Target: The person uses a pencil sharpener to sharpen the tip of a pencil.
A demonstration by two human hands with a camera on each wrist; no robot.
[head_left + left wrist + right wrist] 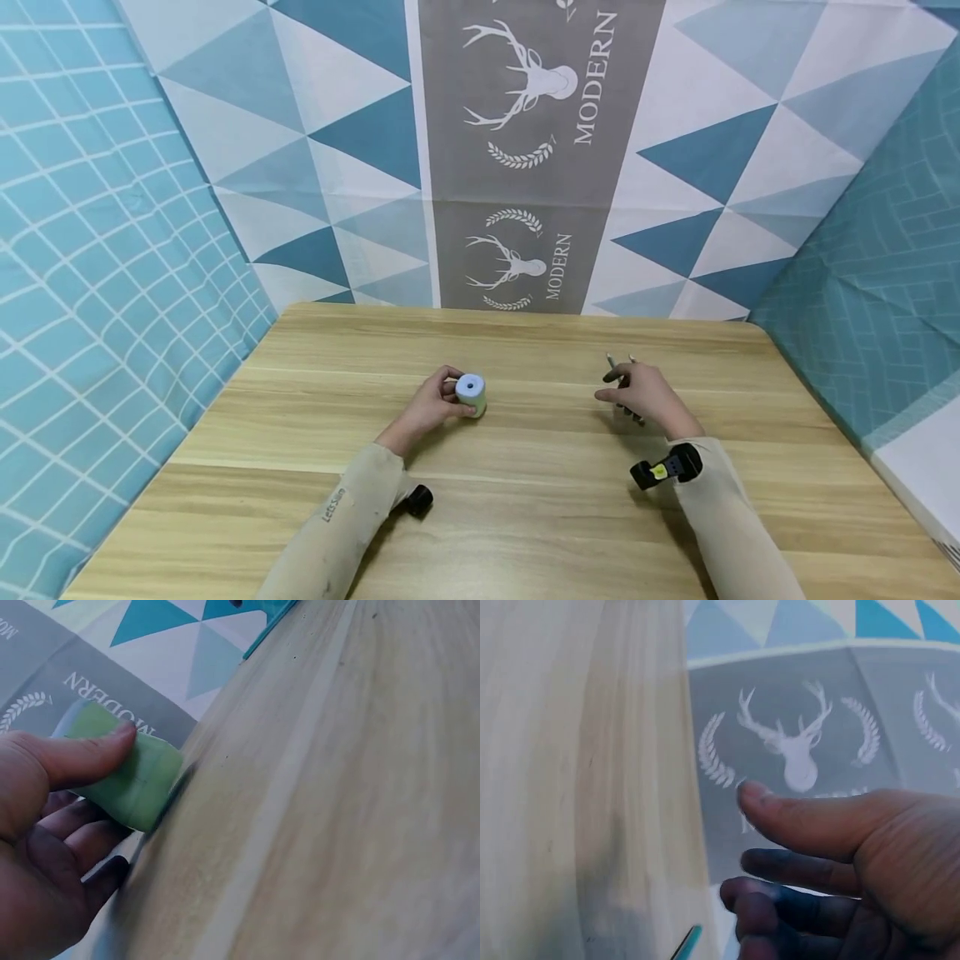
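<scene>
My left hand (435, 400) grips a small green block with a pale blue top (470, 386) and a dark hole in its middle; its exact kind is unclear. In the left wrist view, the thumb presses one side of the green block (139, 780) while the fingers lie behind and below it. It stands at the wooden tabletop. My right hand (641, 392) is over several thin pencil-like sticks (611, 361), which it partly hides. From the right wrist, the loosely curled fingers (810, 862) show nothing between them and the thumb. One teal stick tip (690, 937) shows below.
The wooden table (525, 517) reaches back to a patterned cloth (510, 192) with deer prints. Blue gridded cloth (90, 208) hangs at the left, teal cloth (885, 275) at the right. A white surface (922, 467) stands beyond the table's right edge.
</scene>
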